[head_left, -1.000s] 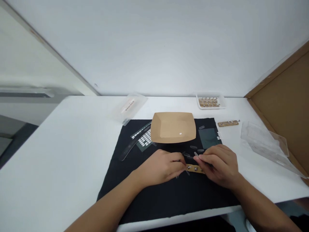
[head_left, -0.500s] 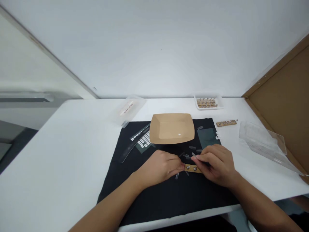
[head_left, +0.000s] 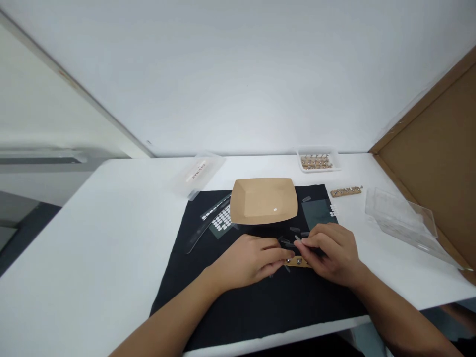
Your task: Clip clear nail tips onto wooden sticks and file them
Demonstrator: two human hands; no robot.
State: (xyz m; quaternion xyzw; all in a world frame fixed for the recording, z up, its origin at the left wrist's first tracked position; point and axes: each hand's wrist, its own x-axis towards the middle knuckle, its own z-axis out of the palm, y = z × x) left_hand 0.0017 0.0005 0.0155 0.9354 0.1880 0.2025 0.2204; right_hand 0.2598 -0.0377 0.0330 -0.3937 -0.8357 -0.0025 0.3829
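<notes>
A tan strip with round metal studs [head_left: 297,261] lies on the black cloth [head_left: 267,317] between my hands. My left hand [head_left: 253,260] is closed at the strip's left end, its fingers lying over that end and one fingertip near a stud. My thumb there is hidden. Between thumb and index finger, my right hand [head_left: 330,255] pinches a clear false nail tip [head_left: 298,238] just above the strip. Several more clear nail tips [head_left: 295,229] lie loose on the cloth around the hands.
Behind my hands sits a tan paper tray [head_left: 263,198] with one small white piece. A dark curved nail file [head_left: 203,230] and a sheet of white stickers [head_left: 222,218] lie left. White box of studded strips [head_left: 318,161], another strip [head_left: 346,191] and clear plastic cases [head_left: 401,213] stand right.
My left fingers have shifted right along the strip and now cover more of its left end. My right hand stays put with the nail tip. The view tilts slightly.
</notes>
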